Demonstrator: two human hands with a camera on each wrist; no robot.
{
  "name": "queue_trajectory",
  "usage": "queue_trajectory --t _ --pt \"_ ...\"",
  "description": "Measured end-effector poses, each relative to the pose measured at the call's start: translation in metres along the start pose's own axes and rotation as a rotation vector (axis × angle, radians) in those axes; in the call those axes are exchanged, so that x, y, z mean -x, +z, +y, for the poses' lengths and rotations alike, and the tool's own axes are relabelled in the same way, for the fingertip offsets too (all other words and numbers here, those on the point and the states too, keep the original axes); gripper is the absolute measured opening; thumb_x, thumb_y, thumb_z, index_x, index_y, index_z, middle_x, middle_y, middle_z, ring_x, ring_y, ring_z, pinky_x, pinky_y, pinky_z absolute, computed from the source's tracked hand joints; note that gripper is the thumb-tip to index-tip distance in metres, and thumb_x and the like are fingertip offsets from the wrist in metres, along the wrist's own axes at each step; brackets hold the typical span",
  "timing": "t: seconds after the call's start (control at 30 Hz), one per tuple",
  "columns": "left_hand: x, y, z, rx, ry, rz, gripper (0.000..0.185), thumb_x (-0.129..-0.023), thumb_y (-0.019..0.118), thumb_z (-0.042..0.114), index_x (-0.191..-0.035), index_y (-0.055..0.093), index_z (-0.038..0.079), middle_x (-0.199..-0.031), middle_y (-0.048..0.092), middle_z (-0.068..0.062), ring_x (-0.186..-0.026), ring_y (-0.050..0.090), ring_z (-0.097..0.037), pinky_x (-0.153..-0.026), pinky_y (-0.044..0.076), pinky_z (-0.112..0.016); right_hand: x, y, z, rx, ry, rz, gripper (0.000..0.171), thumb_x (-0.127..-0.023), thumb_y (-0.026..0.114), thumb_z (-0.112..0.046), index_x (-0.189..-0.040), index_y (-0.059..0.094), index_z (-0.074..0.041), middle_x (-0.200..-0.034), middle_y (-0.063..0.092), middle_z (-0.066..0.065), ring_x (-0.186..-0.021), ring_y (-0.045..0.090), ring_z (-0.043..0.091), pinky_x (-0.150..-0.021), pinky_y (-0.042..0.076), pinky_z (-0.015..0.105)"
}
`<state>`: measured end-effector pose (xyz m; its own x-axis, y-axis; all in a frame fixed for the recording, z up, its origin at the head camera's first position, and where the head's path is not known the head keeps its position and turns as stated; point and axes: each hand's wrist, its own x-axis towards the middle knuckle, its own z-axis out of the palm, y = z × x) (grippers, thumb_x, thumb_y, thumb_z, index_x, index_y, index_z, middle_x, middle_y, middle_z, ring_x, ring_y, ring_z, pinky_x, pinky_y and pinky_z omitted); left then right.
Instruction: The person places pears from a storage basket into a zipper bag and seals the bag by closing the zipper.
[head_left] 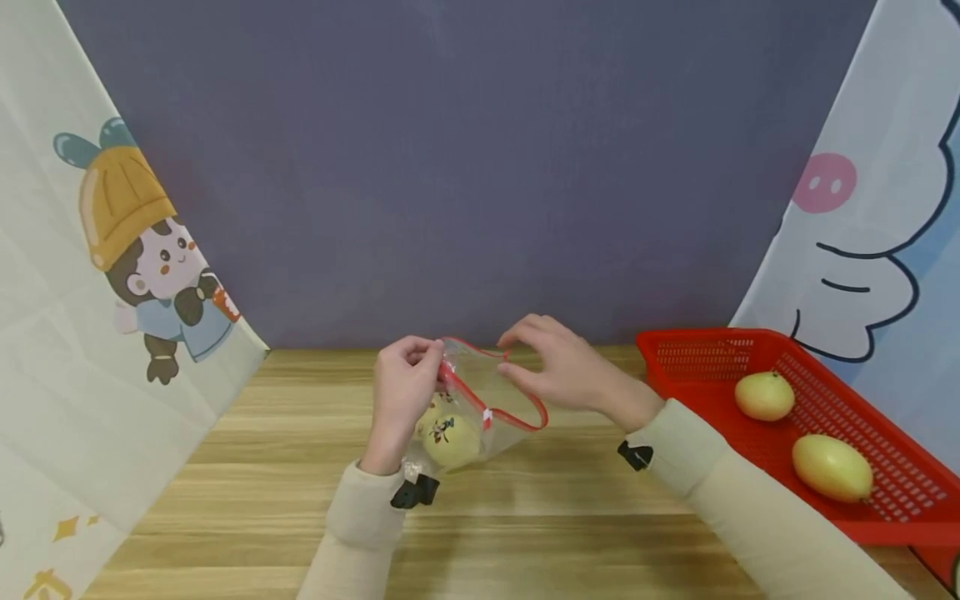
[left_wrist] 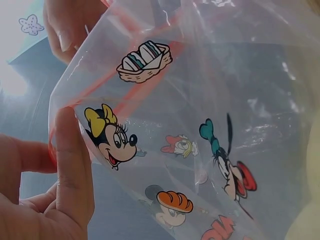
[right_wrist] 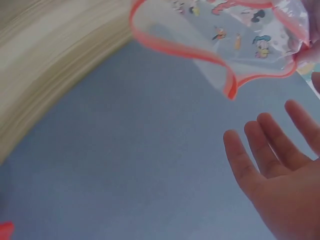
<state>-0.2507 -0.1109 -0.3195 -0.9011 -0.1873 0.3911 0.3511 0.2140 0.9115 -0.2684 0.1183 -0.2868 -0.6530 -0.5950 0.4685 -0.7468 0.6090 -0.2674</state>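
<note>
The clear cartoon-print zip bag (head_left: pixel 480 408) with a yellow pear (head_left: pixel 450 437) is pinched by the left hand (head_left: pixel 401 392), so its red-rimmed mouth stays up; the right hand (head_left: pixel 570 367) is kept spread wide nearby.

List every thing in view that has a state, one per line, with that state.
zip bag: mouth open, one yellow fruit inside, held above the table.
fruit in the bag: inside the bag, at its bottom.
left hand: pinches the bag's red rim.
right hand: fingers straight, beside the rim; contact unclear.
red basket: on the table, holds two yellow fruits.
</note>
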Motion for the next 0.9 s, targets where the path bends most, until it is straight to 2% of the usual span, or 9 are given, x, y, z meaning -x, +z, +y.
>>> queue_trajectory --t 0.13,0.23,0.37,0.47,0.67,0.9 --pt "0.0 0.0 0.001 -0.006 0.002 -0.005 0.023 -0.1 0.064 0.017 -0.101 0.073 -0.004 -0.076 0.07 -0.013 -0.053 0.068 -0.021 -0.051 0.06 -0.05 0.004 -0.005 0.004 0.09 0.054 -0.048 0.035 -0.097 0.067 -0.038 -0.122 0.068 -0.013 -0.123 0.063 0.0 -0.117 0.056 0.024 -0.093 0.055 0.049" --pt "0.0 0.0 0.0 0.003 -0.004 -0.014 0.022 -0.1 0.064 0.017 -0.101 0.072 -0.004 -0.077 0.07 -0.013 -0.054 0.068 -0.021 -0.051 0.061 -0.043 0.007 -0.007 0.008 0.172 0.085 -0.087 0.041 -0.097 0.066 -0.042 -0.125 0.068 -0.013 -0.126 0.062 0.003 -0.116 0.056 0.026 -0.088 0.057 0.048" --pt "0.0 0.0 0.0 0.018 -0.011 -0.02 0.022 -0.1 0.064 0.015 -0.102 0.072 -0.005 -0.078 0.07 -0.014 -0.055 0.068 -0.02 -0.052 0.062 -0.033 0.012 -0.009 0.016 0.265 0.123 -0.135 0.049 -0.097 0.064 -0.047 -0.131 0.065 -0.012 -0.131 0.06 0.008 -0.12 0.055 0.03 -0.093 0.056 0.051" --pt "-0.001 0.001 0.0 0.019 -0.009 -0.02 0.022 -0.1 0.064 0.015 -0.101 0.072 -0.005 -0.078 0.07 -0.014 -0.055 0.067 -0.019 -0.052 0.061 -0.031 0.015 -0.01 0.022 0.318 0.165 -0.166 0.056 -0.097 0.061 -0.053 -0.136 0.062 -0.013 -0.135 0.059 0.01 -0.123 0.054 0.033 -0.095 0.055 0.053" --pt "-0.001 0.001 0.0 0.022 -0.018 -0.023 0.023 -0.1 0.064 0.015 -0.102 0.071 -0.007 -0.078 0.07 -0.015 -0.056 0.067 -0.019 -0.053 0.062 -0.031 0.024 -0.014 0.034 0.357 0.271 -0.222 0.07 -0.096 0.055 -0.064 -0.145 0.055 -0.014 -0.143 0.054 0.014 -0.127 0.051 0.038 -0.093 0.053 0.062" --pt "0.0 0.001 0.0 0.009 -0.034 -0.026 0.023 -0.1 0.064 0.016 -0.103 0.071 -0.006 -0.08 0.071 -0.014 -0.058 0.067 -0.018 -0.053 0.061 -0.03 0.034 -0.018 0.051 0.358 0.348 -0.275 0.081 -0.095 0.052 -0.069 -0.155 0.044 -0.014 -0.156 0.039 0.023 -0.139 0.038 0.049 -0.103 0.039 0.075"
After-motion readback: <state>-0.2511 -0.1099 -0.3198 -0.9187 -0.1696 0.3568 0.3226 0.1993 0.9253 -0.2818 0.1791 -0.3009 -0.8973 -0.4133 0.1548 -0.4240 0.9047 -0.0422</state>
